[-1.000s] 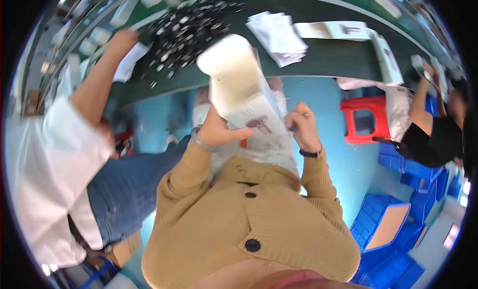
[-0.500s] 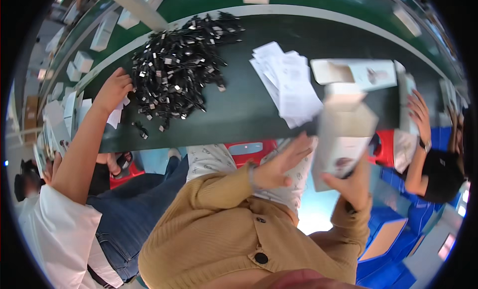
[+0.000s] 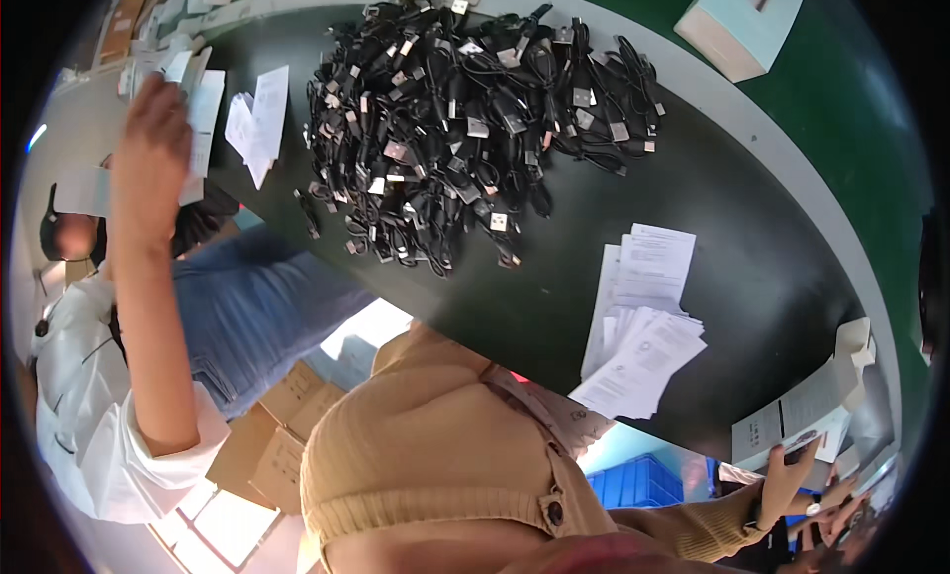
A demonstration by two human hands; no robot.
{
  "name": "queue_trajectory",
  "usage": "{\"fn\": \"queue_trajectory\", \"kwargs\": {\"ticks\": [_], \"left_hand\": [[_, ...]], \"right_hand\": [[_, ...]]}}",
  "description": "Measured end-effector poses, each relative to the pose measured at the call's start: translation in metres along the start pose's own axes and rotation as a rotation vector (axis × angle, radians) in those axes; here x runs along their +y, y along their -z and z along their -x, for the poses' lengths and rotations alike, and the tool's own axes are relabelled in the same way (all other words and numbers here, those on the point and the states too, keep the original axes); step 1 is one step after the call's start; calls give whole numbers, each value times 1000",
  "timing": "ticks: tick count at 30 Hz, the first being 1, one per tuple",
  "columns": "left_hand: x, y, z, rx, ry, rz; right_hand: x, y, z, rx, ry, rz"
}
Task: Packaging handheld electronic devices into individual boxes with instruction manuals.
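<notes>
My right hand (image 3: 787, 483) reaches out to the far right of the dark table, its fingers closed on the near side of a white cardboard box (image 3: 792, 416). The box lies on its side with an end flap standing out, and a small dark picture is on its face. My left hand is out of sight. Between my body and the box lies a fanned stack of printed paper leaflets (image 3: 643, 361). A large heap of short black USB cables (image 3: 435, 139) covers the table's middle and far side.
At the left, a co-worker's hand (image 3: 153, 129) hovers by white boxes and folded papers (image 3: 259, 124). One more white box (image 3: 747, 20) sits on the green surface beyond the table's pale rim (image 3: 792, 168). Another person's hands show at the lower right, near a blue crate (image 3: 633, 483).
The view has swung round, so the cables look nearer. My right hand has gone from holding a box before my body to a box at the table's right end. My left hand has left the view.
</notes>
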State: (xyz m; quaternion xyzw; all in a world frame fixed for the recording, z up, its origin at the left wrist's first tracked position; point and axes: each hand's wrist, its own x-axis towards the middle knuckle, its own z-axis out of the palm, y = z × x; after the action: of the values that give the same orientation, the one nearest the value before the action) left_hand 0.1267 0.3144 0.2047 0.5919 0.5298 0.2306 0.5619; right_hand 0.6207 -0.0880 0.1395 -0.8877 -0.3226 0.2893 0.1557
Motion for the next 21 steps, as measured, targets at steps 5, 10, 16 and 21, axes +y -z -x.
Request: {"fn": "queue_trajectory", "kwargs": {"ticks": [5,10,16,21], "left_hand": [[-61,-302,81,-324,49,-157],[-172,-431,111,-560,-5,-379],[-302,-332,147,-833,-54,-744],[-321,-193,173,-1047,-277,-339]], "right_hand": [[31,38,-10,73,-192,160],[12,20,-8,405,133,388],[-59,-22,48,465,559,-103],[-100,-94,104,371,878,-173]]}}
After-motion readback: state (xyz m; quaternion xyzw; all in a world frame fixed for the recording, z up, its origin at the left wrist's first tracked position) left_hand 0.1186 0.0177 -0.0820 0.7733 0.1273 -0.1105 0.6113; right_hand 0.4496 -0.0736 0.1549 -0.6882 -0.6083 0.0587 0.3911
